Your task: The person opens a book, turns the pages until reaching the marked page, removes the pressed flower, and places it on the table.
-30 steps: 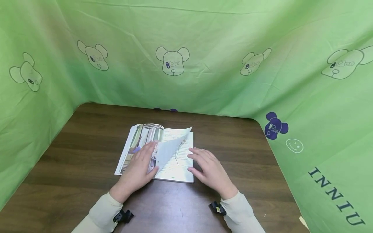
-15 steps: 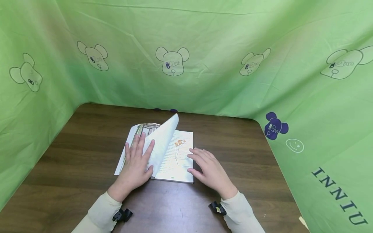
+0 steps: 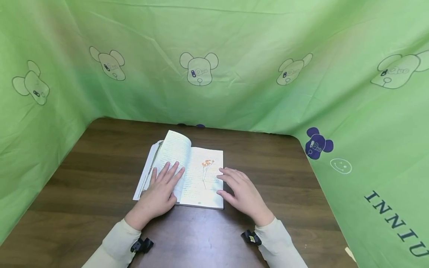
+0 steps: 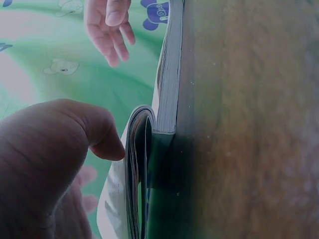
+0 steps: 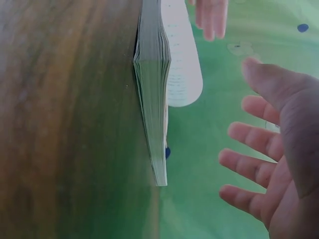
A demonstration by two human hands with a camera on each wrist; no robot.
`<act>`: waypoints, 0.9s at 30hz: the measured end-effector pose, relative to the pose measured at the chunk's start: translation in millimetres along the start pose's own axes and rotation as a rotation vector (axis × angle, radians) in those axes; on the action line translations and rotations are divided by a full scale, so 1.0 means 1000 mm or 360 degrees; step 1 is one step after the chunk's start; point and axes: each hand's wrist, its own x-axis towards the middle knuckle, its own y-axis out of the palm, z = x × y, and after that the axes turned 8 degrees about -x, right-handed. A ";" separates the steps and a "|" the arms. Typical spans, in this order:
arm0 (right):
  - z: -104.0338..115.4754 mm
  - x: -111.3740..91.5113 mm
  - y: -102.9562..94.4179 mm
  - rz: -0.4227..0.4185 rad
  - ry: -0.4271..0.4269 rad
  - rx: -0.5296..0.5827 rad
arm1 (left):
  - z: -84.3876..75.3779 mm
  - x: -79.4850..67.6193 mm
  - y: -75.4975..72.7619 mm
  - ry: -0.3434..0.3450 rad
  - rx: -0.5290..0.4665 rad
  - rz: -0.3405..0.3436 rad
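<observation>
An open book (image 3: pixel 201 193) lies on the table, its pages covered with print. On the right page is a small orange flower sprig (image 3: pixel 207 163) with thin stems; whether it is printed or a dried flower I cannot tell. My left hand (image 3: pixel 159 195) rests on the left page (image 3: pixel 175 143) with fingers spread, and that page's top curls up. In the left wrist view the left thumb (image 4: pixel 107 134) is beside the curved bundle of pages (image 4: pixel 132 164). My right hand (image 3: pixel 242 193) is by the book's right edge, fingers loosely bent, holding nothing; the right wrist view shows it apart from the book.
The brown wooden table (image 3: pixel 275 160) surrounds the book. Green cloth (image 3: pixel 234 104) with bear-head outlines hangs behind and along both sides. Dark wrist cameras (image 3: pixel 142 245) sit on the light sleeves. A pale scrap (image 3: pixel 350 254) shows at the table's right edge.
The lifted page has turned over from right to left, uncovering the orange flower sprig. My left hand moved left and now lies on the turned page. My right hand has barely moved.
</observation>
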 end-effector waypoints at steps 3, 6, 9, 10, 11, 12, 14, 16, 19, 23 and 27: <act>0.001 0.004 -0.001 -0.0009 0.0015 0.0013 | 0.000 0.000 0.001 -0.0071 -0.0031 0.0055; 0.004 0.009 -0.002 -0.0015 0.0058 0.0029 | 0.000 -0.001 0.003 -0.0134 -0.0051 0.0091; 0.008 0.015 -0.002 -0.0018 0.0133 0.0055 | 0.001 -0.001 0.002 -0.0179 -0.0063 0.0107; 0.010 0.017 -0.001 -0.0018 0.0163 0.0070 | 0.001 -0.001 0.002 -0.0189 -0.0068 0.0108; 0.011 0.020 0.000 -0.0022 0.0194 0.0086 | 0.001 -0.001 0.002 -0.0199 -0.0072 0.0108; 0.013 0.022 0.001 -0.0022 0.0228 0.0106 | 0.001 -0.001 0.001 -0.0202 -0.0074 0.0104; 0.016 0.027 0.003 -0.0026 0.0292 0.0142 | 0.000 -0.001 0.000 -0.0208 -0.0084 0.0105; 0.019 0.033 0.005 -0.0025 0.0359 0.0176 | 0.000 -0.002 0.000 -0.0219 -0.0089 0.0118; 0.022 0.042 0.008 -0.0001 0.0458 0.0205 | -0.001 -0.002 -0.001 -0.0235 -0.0086 0.0152; 0.027 0.053 0.011 0.0092 0.0617 0.0253 | -0.002 -0.003 -0.001 -0.0246 -0.0068 0.0171; 0.032 0.061 0.015 0.0187 0.0765 0.0267 | -0.002 -0.003 -0.002 -0.0252 -0.0055 0.0177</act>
